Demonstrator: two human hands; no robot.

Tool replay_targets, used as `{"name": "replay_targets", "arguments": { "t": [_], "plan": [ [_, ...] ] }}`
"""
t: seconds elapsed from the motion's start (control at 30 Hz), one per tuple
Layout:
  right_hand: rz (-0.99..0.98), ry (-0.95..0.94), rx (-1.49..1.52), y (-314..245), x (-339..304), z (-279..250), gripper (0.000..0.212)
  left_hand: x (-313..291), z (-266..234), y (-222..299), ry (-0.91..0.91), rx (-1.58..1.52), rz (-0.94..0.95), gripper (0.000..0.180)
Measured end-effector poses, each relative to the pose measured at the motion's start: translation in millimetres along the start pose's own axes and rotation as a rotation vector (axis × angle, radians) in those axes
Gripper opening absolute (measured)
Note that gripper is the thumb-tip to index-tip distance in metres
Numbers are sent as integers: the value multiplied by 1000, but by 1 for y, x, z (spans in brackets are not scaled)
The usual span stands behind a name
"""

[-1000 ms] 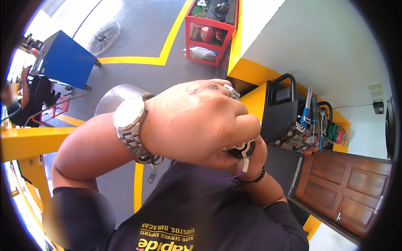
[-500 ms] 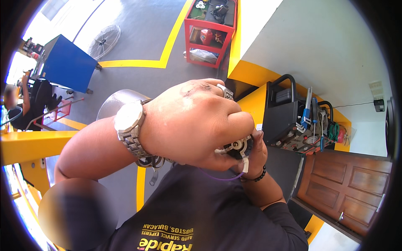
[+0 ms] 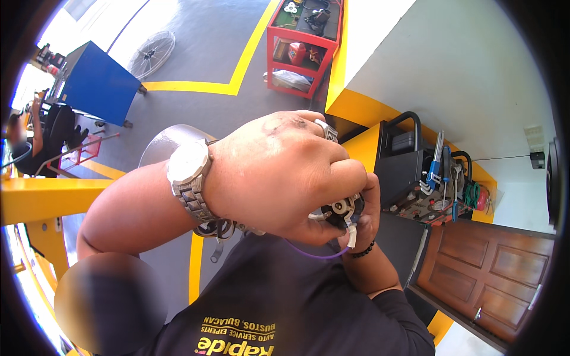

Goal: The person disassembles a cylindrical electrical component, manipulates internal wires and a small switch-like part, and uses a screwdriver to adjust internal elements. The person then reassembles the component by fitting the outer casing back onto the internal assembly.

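While a worker in a black shirt (image 3: 297, 296) held both hands together, a small round part (image 3: 341, 207) with pale arms and a dark rim sat between them, to the left of a black tool trolley (image 3: 401, 172). The left hand (image 3: 285, 172), its back turned up and smudged dark, lay on the side away from the trolley, its grip narrow, with thumb and curled fingers closed about the part; most of its fingertips were hidden. The right hand (image 3: 371, 216), on the side nearest the trolley, curved around the part's other edge, its grip likewise narrow and partly covered. A purple wire (image 3: 316, 256) looped below the hands, lower left of the trolley. A steel wristwatch (image 3: 189, 163) circled the left wrist, well left of the trolley, and a black beaded bracelet (image 3: 365, 252) the right wrist, just below and left of it. Blue-handled tools (image 3: 434, 163) stood at the trolley's right, with a green cord (image 3: 472, 193) beyond them. Below the trolley was a panelled wooden door (image 3: 484, 270); above and to its left, a red cart (image 3: 297, 35) carried assorted parts. Far to the trolley's left, a blue cabinet (image 3: 101, 86) stood on casters near a co-worker (image 3: 37, 139).
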State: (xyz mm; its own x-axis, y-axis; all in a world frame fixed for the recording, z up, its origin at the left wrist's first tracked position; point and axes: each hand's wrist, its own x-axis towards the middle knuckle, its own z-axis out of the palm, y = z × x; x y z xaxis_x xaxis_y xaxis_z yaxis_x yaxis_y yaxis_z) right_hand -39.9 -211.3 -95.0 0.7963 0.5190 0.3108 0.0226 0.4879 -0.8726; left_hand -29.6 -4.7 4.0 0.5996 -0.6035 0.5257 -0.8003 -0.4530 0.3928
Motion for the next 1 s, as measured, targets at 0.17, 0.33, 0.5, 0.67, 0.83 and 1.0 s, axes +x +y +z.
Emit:
{"name": "replay_targets", "arguments": {
  "t": [0.17, 0.33, 0.5, 0.67, 0.83, 1.0],
  "plan": [
    [7, -120, 2, -4, 4, -15, 49, 1, 0, 0, -49, 2, -26, 40],
    [68, -194, 10, -3, 4, -24, 51, 1, 0, -3, -125, -22, -19, 41],
    [-96, -360, -489, -15, 20, -41, 55, 0, -3, -5, -199, -8, -16, 41],
    [-414, -237, -846, -13, 18, -39, 56, 0, -6, -3, -222, -14, -34, 42],
    [-717, -144, -1068, -7, 15, -40, 56, -2, -3, 2, -245, 13, -86, 41],
    [-558, -194, -984, -13, 15, -39, 56, -1, -2, -1, -233, 46, -50, 40]
  ]
}}
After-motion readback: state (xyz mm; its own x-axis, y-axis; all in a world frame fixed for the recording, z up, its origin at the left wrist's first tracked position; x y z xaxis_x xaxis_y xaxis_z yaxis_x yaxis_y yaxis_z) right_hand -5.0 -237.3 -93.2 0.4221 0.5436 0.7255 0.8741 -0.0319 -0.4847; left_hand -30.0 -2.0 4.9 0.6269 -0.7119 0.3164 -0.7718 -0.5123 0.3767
